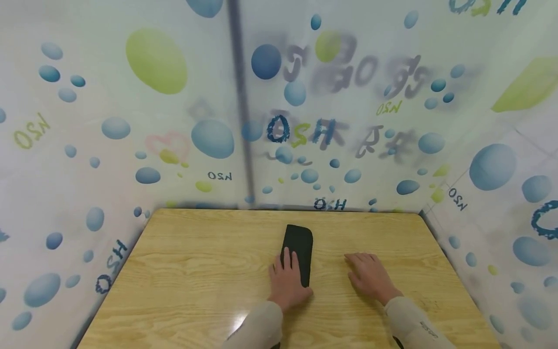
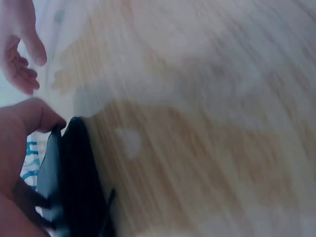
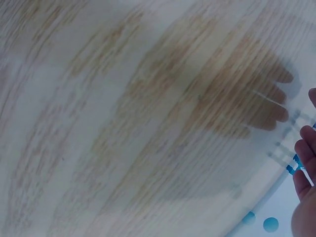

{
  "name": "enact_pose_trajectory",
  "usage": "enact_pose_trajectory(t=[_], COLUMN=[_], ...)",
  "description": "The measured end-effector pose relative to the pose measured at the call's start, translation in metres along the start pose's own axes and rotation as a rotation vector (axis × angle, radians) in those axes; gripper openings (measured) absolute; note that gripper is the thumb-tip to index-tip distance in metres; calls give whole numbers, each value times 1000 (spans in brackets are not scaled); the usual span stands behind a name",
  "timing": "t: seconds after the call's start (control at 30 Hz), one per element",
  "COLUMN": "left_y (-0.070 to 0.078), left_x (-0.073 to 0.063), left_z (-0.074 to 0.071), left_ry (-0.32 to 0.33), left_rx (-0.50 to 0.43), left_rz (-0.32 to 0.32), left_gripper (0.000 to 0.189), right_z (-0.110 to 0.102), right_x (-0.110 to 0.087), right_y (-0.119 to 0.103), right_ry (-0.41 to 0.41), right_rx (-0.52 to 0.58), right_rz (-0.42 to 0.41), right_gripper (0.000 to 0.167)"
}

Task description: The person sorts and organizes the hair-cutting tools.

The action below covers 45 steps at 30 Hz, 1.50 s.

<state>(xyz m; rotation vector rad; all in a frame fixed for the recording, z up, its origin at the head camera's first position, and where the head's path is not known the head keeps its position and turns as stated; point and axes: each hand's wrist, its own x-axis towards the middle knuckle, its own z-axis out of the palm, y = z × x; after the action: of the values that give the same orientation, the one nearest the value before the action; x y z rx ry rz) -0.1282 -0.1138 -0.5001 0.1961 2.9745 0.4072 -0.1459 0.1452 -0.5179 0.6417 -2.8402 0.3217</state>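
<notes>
A flat black case [image 1: 301, 242], rounded at one far corner, lies on the wooden table in front of me. My left hand [image 1: 287, 286] holds it by its near part, with the fingers stretched over its face. In the left wrist view the thumb meets the edge of the black case [image 2: 74, 182], which shows two layers there; part of the fingers is hidden. To the right, apart from the case, my right hand [image 1: 370, 277] hovers low over or touches the table, holding nothing. Its loosely bent fingers [image 3: 307, 148] show at the right border of the right wrist view.
The pale wooden table [image 1: 196, 271] has rounded far corners. White curtain-like walls [image 1: 87, 160] with blue and green dots and lettering enclose it at the back and on both sides. Light glares off the table near my left sleeve [image 1: 261, 325].
</notes>
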Motion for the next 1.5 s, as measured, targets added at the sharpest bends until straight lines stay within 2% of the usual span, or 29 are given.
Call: enact_pose_trajectory(t=[0.27, 0.43, 0.6, 0.77, 0.97, 1.23, 1.43, 1.5], left_y=[-20, -32, -44, -53, -61, -73, -80, -81], left_x=[-4, -4, -2, 0, 1, 10, 12, 12], left_z=[-26, -40, -48, -54, -59, -55, -53, -53], left_ry=[-115, -175, -194, -201, -161, -127, -117, -113], left_rx=[98, 120, 163, 203, 233, 233, 221, 227], left_rz=[201, 260, 316, 348, 355, 378, 401, 403], left_gripper=[95, 90, 83, 77, 74, 75, 78, 73], right_z=[-2, 1, 4, 6, 5, 2, 2, 2], right_x=[-1, -1, -1, -2, -2, -3, -4, -4], right_y=[-3, -1, 2, 3, 2, -1, 1, 2], right_ry=[-70, -30, -11, -10, -18, 1, -17, -26], right_rx=[14, 17, 11, 3, 9, 13, 10, 9], right_rz=[54, 29, 15, 14, 19, 23, 40, 48], right_gripper=[44, 45, 45, 45, 45, 46, 47, 46])
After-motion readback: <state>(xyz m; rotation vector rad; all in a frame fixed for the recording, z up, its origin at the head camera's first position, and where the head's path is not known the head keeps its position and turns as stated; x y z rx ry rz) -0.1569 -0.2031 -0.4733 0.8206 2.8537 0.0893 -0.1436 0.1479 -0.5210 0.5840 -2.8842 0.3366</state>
